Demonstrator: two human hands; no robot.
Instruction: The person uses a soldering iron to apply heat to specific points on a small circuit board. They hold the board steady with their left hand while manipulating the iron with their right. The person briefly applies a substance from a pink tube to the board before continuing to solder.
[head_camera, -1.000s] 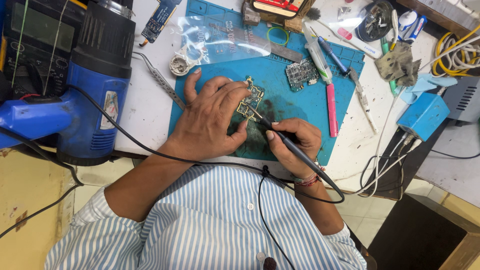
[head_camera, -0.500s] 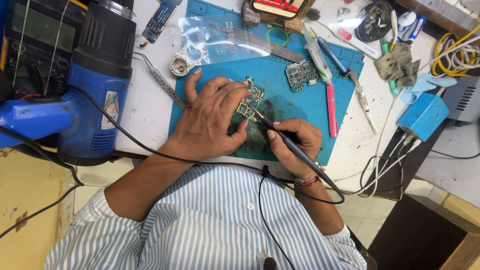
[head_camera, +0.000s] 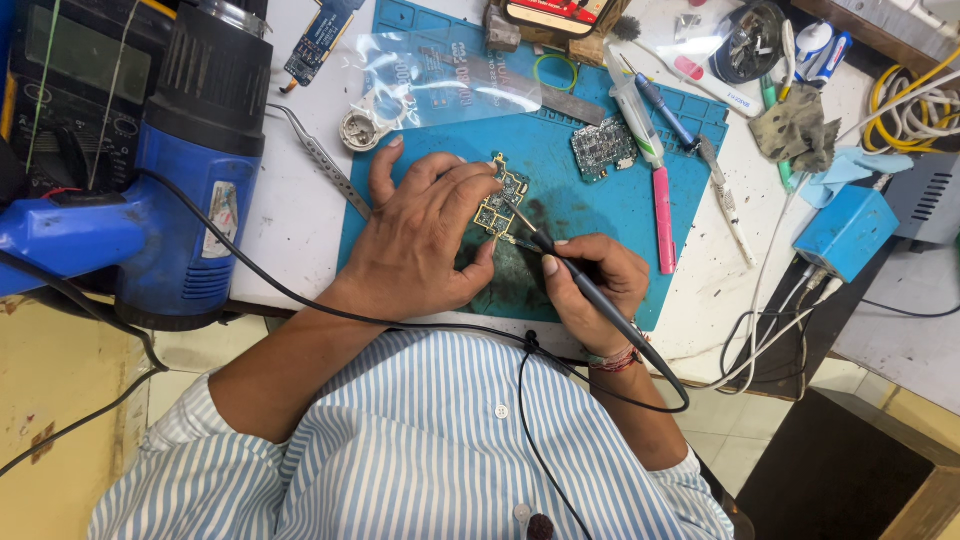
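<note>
The left hand (head_camera: 420, 240) lies flat on the blue work mat (head_camera: 590, 215), fingers spread and pressing down on a small green circuit board (head_camera: 500, 200), which sits near the centre of the mat and peeks out at about 2 o'clock from the hand. The right hand (head_camera: 590, 280), at 4 o'clock from the board, is closed in a pen grip on a black soldering iron (head_camera: 580, 285); its thin tip points toward 10 o'clock and meets the board's lower edge, though whether it truly touches is hard to tell from this angle. A second, greyish circuit board (head_camera: 603, 150) lies on the mat at 1 o'clock from the first, well apart from it. A pink tool (head_camera: 663, 218) lies lengthwise at 3 o'clock. Metal tweezers (head_camera: 320, 160) rest on the white table at 9 o'clock from the hands, and a blue hot-air gun (head_camera: 195, 180) stands beyond them, at the far left.
</note>
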